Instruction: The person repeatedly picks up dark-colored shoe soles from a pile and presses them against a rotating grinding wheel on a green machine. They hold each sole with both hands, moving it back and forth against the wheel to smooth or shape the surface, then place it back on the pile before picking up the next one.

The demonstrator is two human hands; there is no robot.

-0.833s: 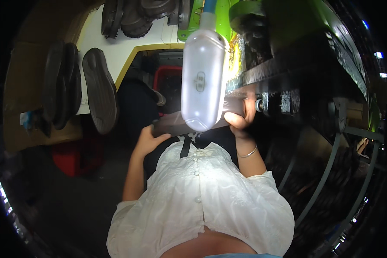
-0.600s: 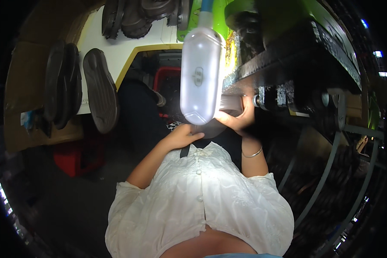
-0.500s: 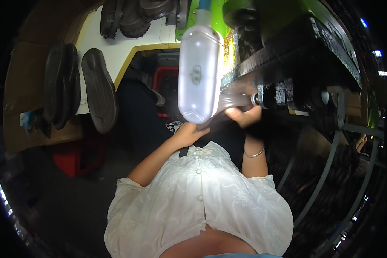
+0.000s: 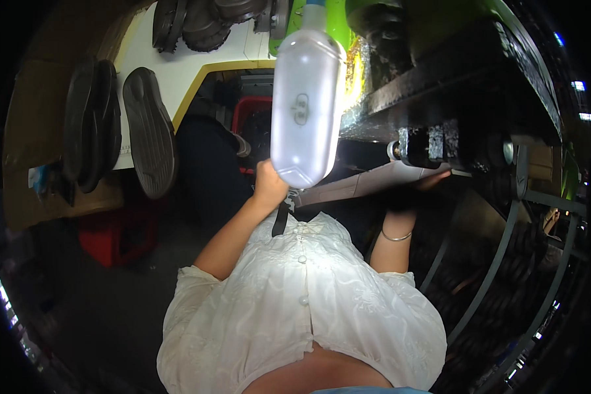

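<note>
Dim workshop, dark floor (image 4: 111, 315). White board (image 4: 197, 46) with yellow edging at upper left carries dark shoe soles (image 4: 150, 134); more soles lie on a brown cardboard sheet (image 4: 33, 131) beside it. Red crate (image 4: 115, 236) low on the floor, another red bin (image 4: 246, 115) further back. Green machine (image 4: 440, 26) with a black body upper right. Small bright lights (image 4: 581, 85) at the right rim.

White embroidered short-sleeved buttoned blouse (image 4: 308, 308), thin wrist bangle (image 4: 396, 236)

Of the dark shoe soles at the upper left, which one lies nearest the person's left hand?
The single sole lying apart at the white table's edge, right of the overlapping soles, is nearest the left hand.
</note>
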